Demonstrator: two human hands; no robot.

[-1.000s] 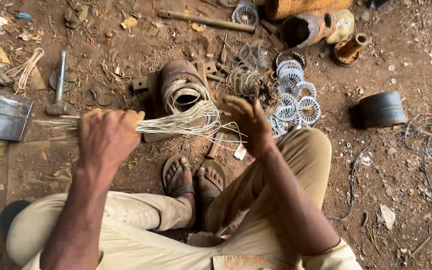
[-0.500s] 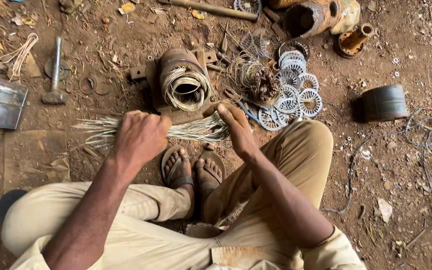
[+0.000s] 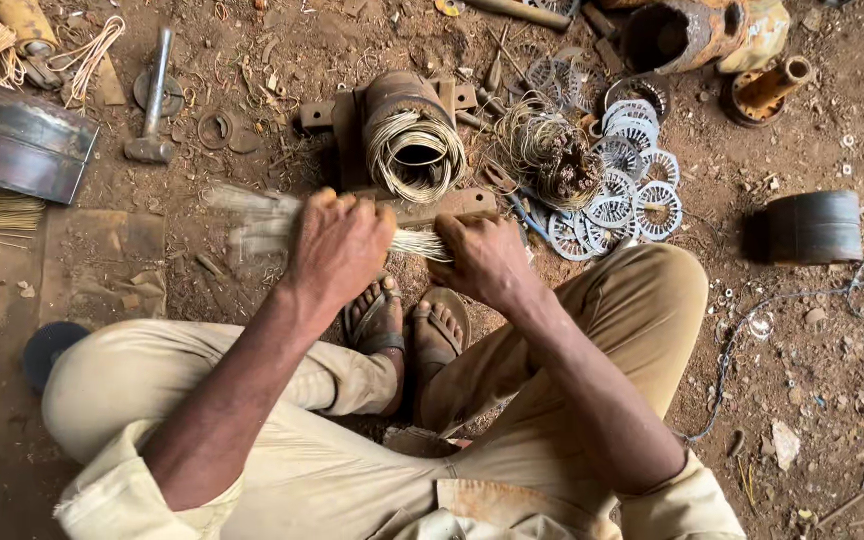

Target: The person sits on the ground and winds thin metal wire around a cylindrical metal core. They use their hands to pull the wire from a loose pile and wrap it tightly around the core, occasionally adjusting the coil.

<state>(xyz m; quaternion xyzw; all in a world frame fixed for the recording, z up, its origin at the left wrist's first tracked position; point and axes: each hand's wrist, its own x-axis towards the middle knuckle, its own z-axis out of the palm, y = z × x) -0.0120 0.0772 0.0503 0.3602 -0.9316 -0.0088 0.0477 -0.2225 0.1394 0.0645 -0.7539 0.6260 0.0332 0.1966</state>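
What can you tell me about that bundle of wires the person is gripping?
The wire bundle is a sheaf of thin, pale, straight metal-looking strands lying level above the feet. The left hand and right hand both clench it. Its free end fans out leftward, blurred, over the dirt floor.

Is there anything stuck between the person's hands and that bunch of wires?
Nothing visible. The left hand and the right hand are both closed right around the bundle of pale wires, skin on wire. The loose ends stick out blurred past the left hand, and the wire-wound metal cylinder sits just behind on the dirt.
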